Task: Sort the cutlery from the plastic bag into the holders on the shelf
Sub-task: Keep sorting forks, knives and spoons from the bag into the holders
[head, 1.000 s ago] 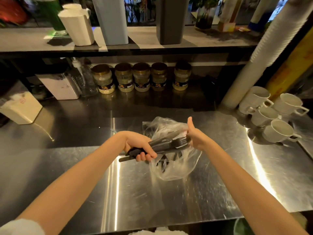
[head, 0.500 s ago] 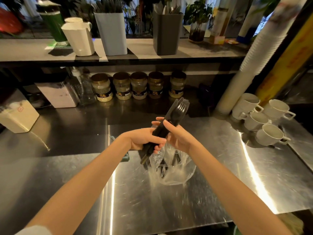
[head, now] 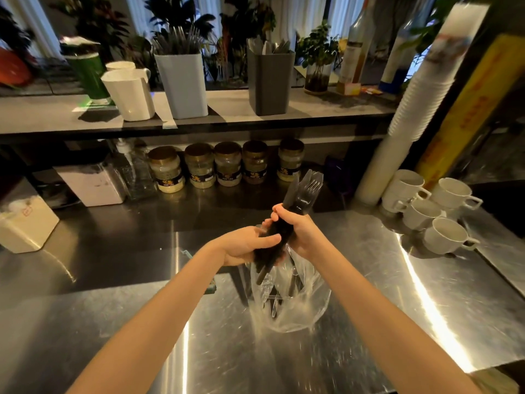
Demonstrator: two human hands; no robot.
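1. Bundle of black plastic cutlery [head: 302, 196]: held above the table [head: 383, 294], steeply tilted, with fork tines and knife tips pointing up and to the right, towards the shelf [head: 51, 113]. One second earlier it lay almost level across the bag; half a second earlier it was already raised, but less so.
2. Left hand [head: 241, 247]: grips the handle end of the bundle, thumb laid across it, fingers curled beneath.
3. Right hand [head: 306, 233]: its fingers [head: 279, 213] wrap the bundle just below the fork heads. One second earlier this hand met the bundle at the tine end with the thumb upright.
4. Plastic bag [head: 301, 311]: clear, lying open on the table directly below both hands, in the same place as before. A few dark and clear pieces remain inside.
5. Light blue holder [head: 181, 86] and dark grey holder [head: 270, 81]: standing apart on the shelf, each with cutlery projecting from the top. The view has tilted upward since the earlier frames, so their contents now show.
6. White jug [head: 129, 95]: on the shelf, left of the blue holder.
7. Row of jars [head: 227, 164]: beneath the shelf, at the back of the table.
8. White cups [head: 443, 211]: grouped at the right of the table, beside a tall stack of paper cups [head: 412, 109].
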